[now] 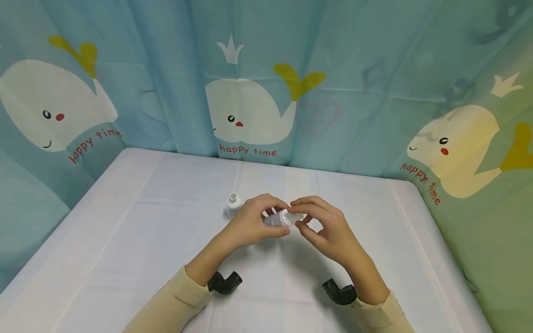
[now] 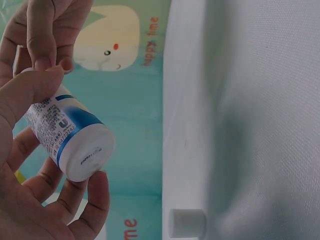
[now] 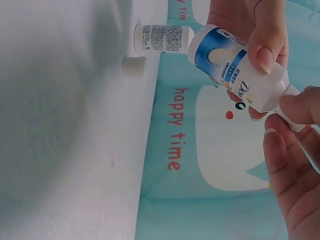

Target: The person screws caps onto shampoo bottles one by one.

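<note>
A small white bottle (image 3: 235,67) with a blue label is tilted above the table, its base toward the left. My left hand (image 1: 255,219) grips it around the body; the round base (image 2: 90,152) faces the left wrist camera. At the other end, my right hand (image 1: 326,226) pinches the white cap (image 3: 290,111) between thumb and fingers. A second white bottle (image 1: 233,206) stands upright on the table just beyond my left hand, its narrow neck uncovered. Beside it in the right wrist view sits a loose white cap (image 3: 134,67), which my left hand hides from the head view.
A white cloth covers the table (image 1: 166,199). Behind it hangs a blue-green curtain (image 1: 354,69) printed with whales. Black curved mounts (image 1: 226,283) are strapped at both wrists, below the beige sleeves.
</note>
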